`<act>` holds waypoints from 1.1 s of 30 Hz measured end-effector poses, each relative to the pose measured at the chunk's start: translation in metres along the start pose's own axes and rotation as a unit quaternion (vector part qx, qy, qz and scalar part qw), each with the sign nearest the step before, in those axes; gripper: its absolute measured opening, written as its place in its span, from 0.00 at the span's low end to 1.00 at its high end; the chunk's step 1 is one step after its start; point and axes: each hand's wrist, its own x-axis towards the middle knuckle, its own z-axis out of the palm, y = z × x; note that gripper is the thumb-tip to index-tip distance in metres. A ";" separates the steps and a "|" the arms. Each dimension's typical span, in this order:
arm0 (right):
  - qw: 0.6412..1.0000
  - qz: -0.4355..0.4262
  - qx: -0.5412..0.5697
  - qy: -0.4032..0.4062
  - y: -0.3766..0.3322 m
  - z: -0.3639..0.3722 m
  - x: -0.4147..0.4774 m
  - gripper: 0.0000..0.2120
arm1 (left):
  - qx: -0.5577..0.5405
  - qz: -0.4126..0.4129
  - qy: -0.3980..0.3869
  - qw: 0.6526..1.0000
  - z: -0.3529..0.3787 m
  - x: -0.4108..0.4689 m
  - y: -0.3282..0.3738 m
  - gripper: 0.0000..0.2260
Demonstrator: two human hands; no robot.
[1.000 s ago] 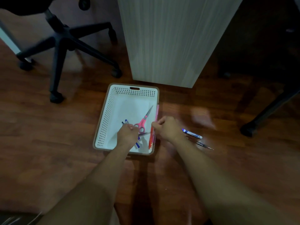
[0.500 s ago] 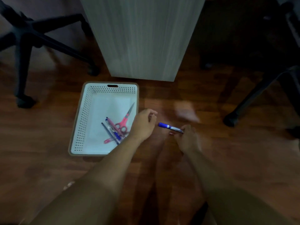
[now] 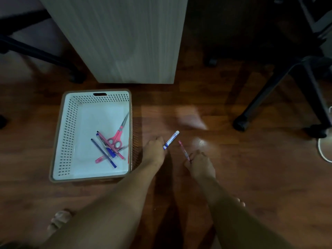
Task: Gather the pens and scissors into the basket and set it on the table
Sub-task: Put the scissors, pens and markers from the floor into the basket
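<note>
A white perforated basket [image 3: 71, 126] with a brown rim sits on the wooden floor at the left. Inside it lie pink-handled scissors [image 3: 118, 133] and several pens [image 3: 104, 151]. Just right of the basket, my left hand [image 3: 154, 151] grips the lower end of a blue and white marker [image 3: 172, 138], which points up and to the right. My right hand [image 3: 198, 164] is closed around the lower end of a thin pink pen [image 3: 183, 150]. Both hands are low over the floor, a short gap apart.
A pale wooden desk panel [image 3: 125, 38] stands right behind the basket. Black office chair bases are at the far left [image 3: 36, 51] and at the right [image 3: 280, 83]. My bare toes [image 3: 59, 220] show at the bottom left. A white round object [image 3: 325, 151] sits at the right edge.
The pens I was holding over the basket now lie inside it. Both hands moved right onto the floor; the left took the blue marker and the right took the pink pen.
</note>
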 end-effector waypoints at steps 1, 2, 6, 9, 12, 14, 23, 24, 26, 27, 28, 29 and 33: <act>1.000 0.005 0.006 0.000 0.000 0.001 0.002 0.19 | -0.009 -0.009 0.000 1.000 0.001 0.000 -0.001 0.10; 1.000 0.010 0.018 0.004 0.001 0.002 0.003 0.20 | -0.022 -0.020 0.000 1.000 0.002 -0.002 -0.001 0.10; 0.996 0.006 0.083 0.022 -0.006 0.006 0.006 0.23 | -0.127 -0.065 0.041 0.989 -0.011 -0.010 0.003 0.08; 0.986 -0.002 0.168 0.019 -0.027 0.007 0.006 0.18 | -0.186 -0.057 0.104 0.975 -0.037 -0.017 0.006 0.09; 0.971 -0.021 0.235 0.032 -0.067 0.005 -0.001 0.13 | -0.237 -0.061 0.173 0.954 -0.076 -0.024 -0.004 0.10; 0.956 -0.031 0.290 0.034 -0.098 0.004 -0.009 0.10 | -0.231 -0.084 0.209 0.947 -0.103 -0.031 -0.021 0.10; 0.947 -0.138 0.288 -0.043 -0.176 0.024 -0.038 0.10 | -0.152 -0.228 0.154 0.949 -0.136 -0.062 -0.121 0.15; 0.948 -0.142 0.282 -0.048 -0.179 0.027 -0.042 0.10 | -0.157 -0.229 0.166 0.946 -0.139 -0.067 -0.129 0.15; 0.950 -0.152 0.269 -0.048 -0.183 0.031 -0.044 0.09 | -0.140 -0.205 0.203 0.947 -0.143 -0.074 -0.139 0.15; 0.952 -0.163 0.256 -0.049 -0.188 0.034 -0.047 0.09 | -0.120 -0.196 0.227 0.946 -0.147 -0.079 -0.147 0.14; 0.954 -0.170 0.243 -0.047 -0.188 0.035 -0.048 0.09 | -0.095 -0.194 0.249 0.944 -0.150 -0.082 -0.151 0.14; 0.956 -0.177 0.231 -0.045 -0.190 0.037 -0.050 0.09 | -0.072 -0.204 0.267 0.939 -0.155 -0.083 -0.157 0.15; 0.959 -0.185 0.214 -0.011 -0.191 0.044 -0.048 0.07 | -0.063 -0.269 0.270 0.922 -0.168 -0.081 -0.180 0.26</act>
